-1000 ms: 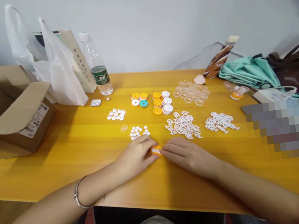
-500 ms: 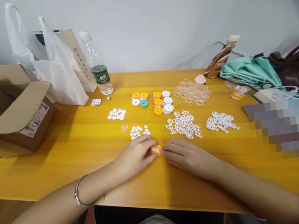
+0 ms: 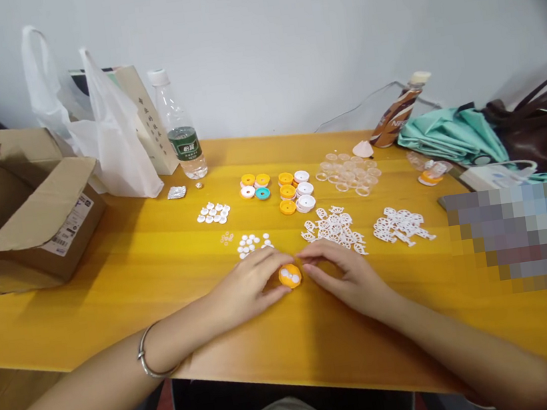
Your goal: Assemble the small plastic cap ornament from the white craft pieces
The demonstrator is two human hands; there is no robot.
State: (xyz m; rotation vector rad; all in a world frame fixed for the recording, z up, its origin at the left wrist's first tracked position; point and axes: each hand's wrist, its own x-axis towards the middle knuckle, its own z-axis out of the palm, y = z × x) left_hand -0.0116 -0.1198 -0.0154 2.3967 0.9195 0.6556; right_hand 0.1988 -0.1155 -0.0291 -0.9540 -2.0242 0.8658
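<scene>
A small orange round cap (image 3: 290, 276) with white bits inside lies on the yellow table (image 3: 114, 300) between my hands. My left hand (image 3: 248, 286) curls around its left side, thumb and fingers touching it. My right hand (image 3: 346, 273) rests at its right, fingertips against the rim. Just beyond my left hand lies a cluster of small white discs (image 3: 253, 243). Beyond my right hand sit two heaps of white wheel-shaped parts (image 3: 332, 229) (image 3: 401, 226).
Farther back are coloured caps (image 3: 276, 191), clear rings (image 3: 350, 173), more white discs (image 3: 213, 213), a water bottle (image 3: 180, 131), a white plastic bag (image 3: 108, 139) and an open cardboard box (image 3: 21, 204). A teal cloth (image 3: 450, 134), brown bag (image 3: 546, 129) and drink bottle (image 3: 396, 118) crowd the right.
The view shifted slightly downward. My fingers have spread off the top of the orange cap, so its white-filled inside now shows; both hands stay beside it.
</scene>
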